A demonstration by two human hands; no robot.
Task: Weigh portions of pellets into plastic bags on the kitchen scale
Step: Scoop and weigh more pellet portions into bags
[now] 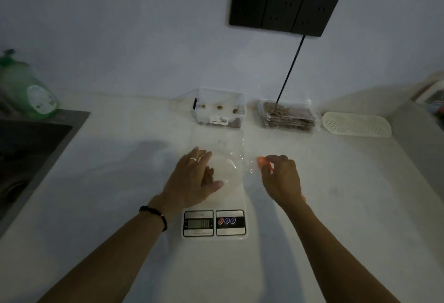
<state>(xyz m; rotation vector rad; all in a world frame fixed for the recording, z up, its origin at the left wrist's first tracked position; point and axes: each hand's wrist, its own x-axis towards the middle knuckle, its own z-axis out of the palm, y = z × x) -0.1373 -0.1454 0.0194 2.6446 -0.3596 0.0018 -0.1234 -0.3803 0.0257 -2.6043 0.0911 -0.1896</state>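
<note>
My left hand (192,180) lies flat, fingers straight, pressing the plastic bag (225,158) with a few pellets (208,177) onto the scale (214,223). My right hand (281,177) pinches an orange scoop (262,160) beside it. Pressing may falsify the reading. Beyond stand a clear box (219,110) and filled bags (288,116); left, a sink (33,149).
</note>
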